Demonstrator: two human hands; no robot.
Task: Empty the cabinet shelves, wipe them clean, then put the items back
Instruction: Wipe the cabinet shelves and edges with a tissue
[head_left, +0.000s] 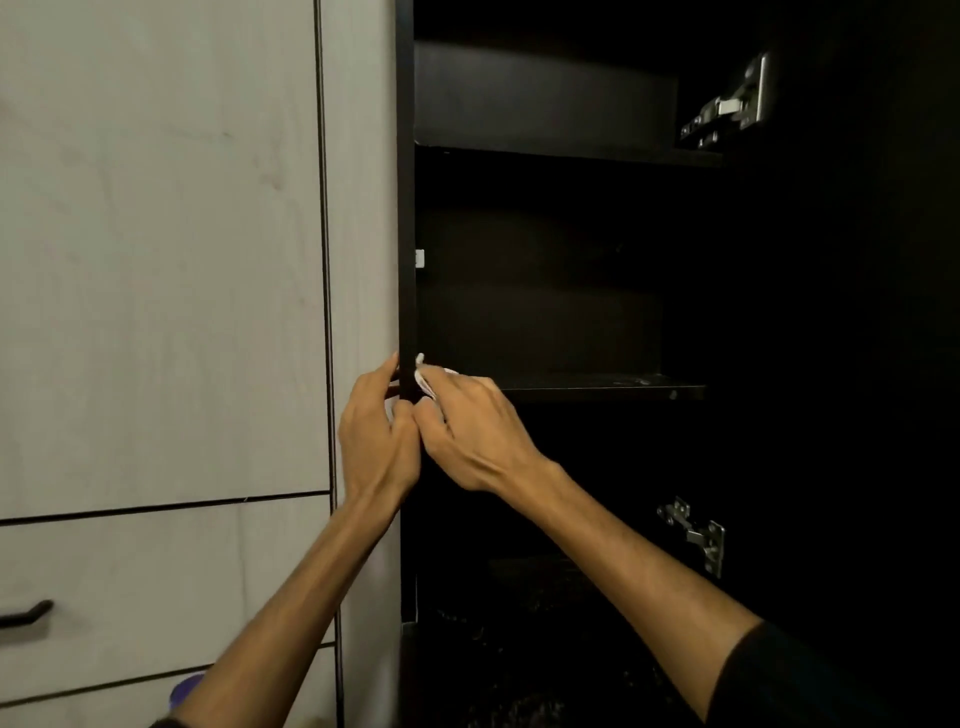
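- The cabinet (561, 291) stands open, dark inside, and its shelves look bare; the interior is too dark to be sure of the lowest part.
- The middle shelf (597, 387) runs from the left upright to the right, and the upper shelf (571, 150) sits above it.
- A white cloth (427, 379) is at the left end of the middle shelf, pressed against the dark front edge of the cabinet's left side panel (406, 234).
- The right hand (467, 436) has its grip closed around the cloth, with only a little white showing past the fingers.
- The left hand (376, 436) is just to the left, touching the right hand, fingers curled against the outer face of the same edge; whether its grip pinches any cloth cannot be told.
- Two metal hinges show on the right: one high (732, 104), one low (696, 535).
- To the left are pale wood doors (156, 260) and a drawer with a dark handle (26, 613).
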